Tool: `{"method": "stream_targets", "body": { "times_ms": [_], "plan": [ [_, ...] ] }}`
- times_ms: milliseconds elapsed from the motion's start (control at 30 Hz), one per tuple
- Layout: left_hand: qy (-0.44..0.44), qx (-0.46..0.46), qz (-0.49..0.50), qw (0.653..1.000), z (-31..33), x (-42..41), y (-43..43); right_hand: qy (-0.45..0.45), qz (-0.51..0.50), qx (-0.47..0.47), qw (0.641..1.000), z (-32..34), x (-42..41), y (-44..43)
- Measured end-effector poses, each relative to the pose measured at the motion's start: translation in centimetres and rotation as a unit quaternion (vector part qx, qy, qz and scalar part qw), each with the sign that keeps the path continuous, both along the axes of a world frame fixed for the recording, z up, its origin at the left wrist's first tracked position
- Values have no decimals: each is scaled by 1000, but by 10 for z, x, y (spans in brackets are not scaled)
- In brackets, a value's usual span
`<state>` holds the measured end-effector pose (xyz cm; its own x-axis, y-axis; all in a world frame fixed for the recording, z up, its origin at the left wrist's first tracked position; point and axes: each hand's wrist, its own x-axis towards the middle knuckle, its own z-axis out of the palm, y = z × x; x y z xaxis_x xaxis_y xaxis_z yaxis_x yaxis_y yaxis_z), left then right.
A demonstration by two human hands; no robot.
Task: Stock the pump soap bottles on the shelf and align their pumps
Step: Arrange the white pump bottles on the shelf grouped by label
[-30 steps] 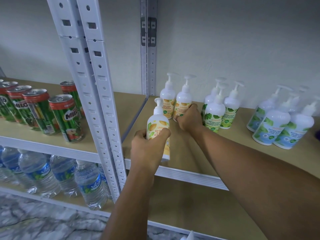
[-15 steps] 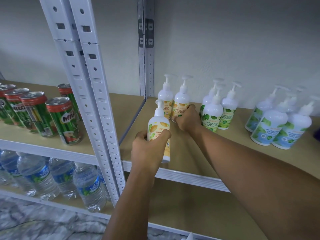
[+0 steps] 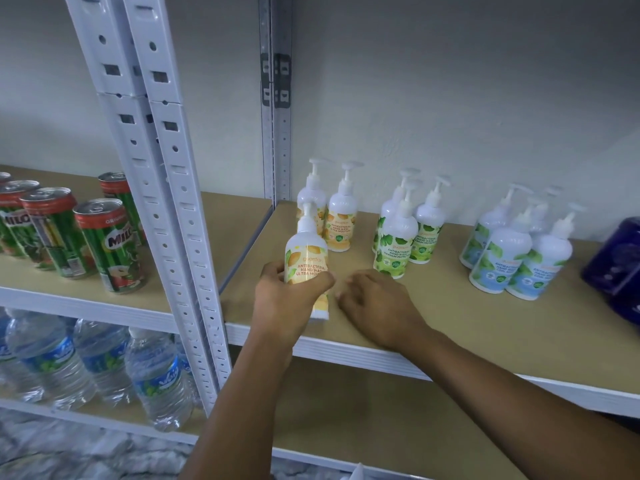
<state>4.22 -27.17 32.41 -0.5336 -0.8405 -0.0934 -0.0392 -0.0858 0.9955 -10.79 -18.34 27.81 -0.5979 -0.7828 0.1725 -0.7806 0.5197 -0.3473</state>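
Gripping an orange-label soap bottle (image 3: 306, 258) around its lower half, the left hand (image 3: 287, 299) held it upright at the front of the shelf (image 3: 450, 327), near the left corner, pump at the top. Lay just beside it, apart from the bottle: the right hand (image 3: 377, 303), palm down on the board, fingers loosely curled, holding nothing. Stood behind, near the wall, two more orange-label bottles (image 3: 341, 220) side by side. Clustered to their right, three green-label bottles (image 3: 398, 244), and further right a group of blue-label bottles (image 3: 502, 258). Sat at the far right edge, a dark blue pack (image 3: 620, 268). Stood on the neighbouring shelf to the left, beyond the white uprights (image 3: 166, 188), red-and-green drink cans (image 3: 104, 244); below them, water bottles (image 3: 156, 379).
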Motion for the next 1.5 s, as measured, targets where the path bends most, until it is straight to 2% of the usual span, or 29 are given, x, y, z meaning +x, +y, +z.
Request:
{"method": "stream_targets", "body": {
  "times_ms": [233,433,633,767,967,1067,1500],
  "plan": [
    [-20,-156,-6,988,-15,1,-4,39,-4,3,999,-2,7,5],
    [-25,-165,-13,986,-29,1,-7,36,-15,5,999,0,8,5],
    [-118,-218,2,969,-37,3,-3,25,-13,21,999,4,9,5],
    [-146,-228,7,963,-34,0,-7,34,-13,25,999,4,9,4],
    [-237,-241,11,941,-34,-39,-42,54,-15,17,998,-2,6,2],
    [-270,-277,31,922,-36,-58,-54,60,-22,11,998,-4,5,1],
    [-266,-287,87,916,-43,-80,-71,69,-21,5,997,-6,4,-1]
  ]
}}
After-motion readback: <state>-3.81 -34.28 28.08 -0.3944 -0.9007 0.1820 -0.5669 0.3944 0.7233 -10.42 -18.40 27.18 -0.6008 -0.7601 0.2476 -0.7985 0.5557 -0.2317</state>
